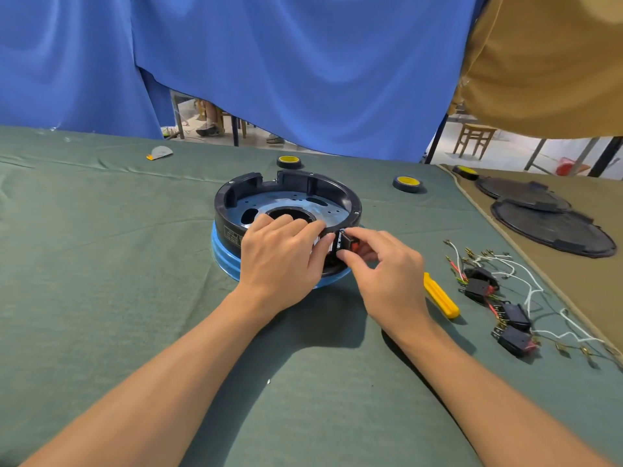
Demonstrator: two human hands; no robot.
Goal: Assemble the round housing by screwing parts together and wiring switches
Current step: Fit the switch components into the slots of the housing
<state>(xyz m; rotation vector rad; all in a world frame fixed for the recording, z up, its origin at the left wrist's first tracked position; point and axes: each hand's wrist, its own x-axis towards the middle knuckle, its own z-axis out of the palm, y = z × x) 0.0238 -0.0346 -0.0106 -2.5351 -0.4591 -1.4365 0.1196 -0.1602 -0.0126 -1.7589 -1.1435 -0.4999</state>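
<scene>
Green cloth (101, 264) covers the table before us, and a blue fabric curtain (303, 62) hangs at its far edge. Near the middle sits the round black plastic housing (286, 187), open side up, on a blue ringed base (225, 261); a silvery plate (332, 210) with holes lines its floor. Two flat black round covers (553, 227) lie overlapped at far right on a tan cloth (593, 291).

Our left hand (276, 257) lies over the housing's near rim, fingers curled down inside and thumb on the outer wall, gripping it. Our right hand (391, 267) is just right of it, thumb and forefinger pinching a small black rocker switch with a red button (350, 245) against the outside of the near-right wall, just beside the left thumb.

Right of that hand, loose black switches with white and red wires (505, 311) are spread on the cloth. Between them and our right wrist lies a yellow-handled screwdriver (441, 298), partly hidden by the hand. Two yellow-cored rolls of black tape (407, 183) sit beyond the housing.
</scene>
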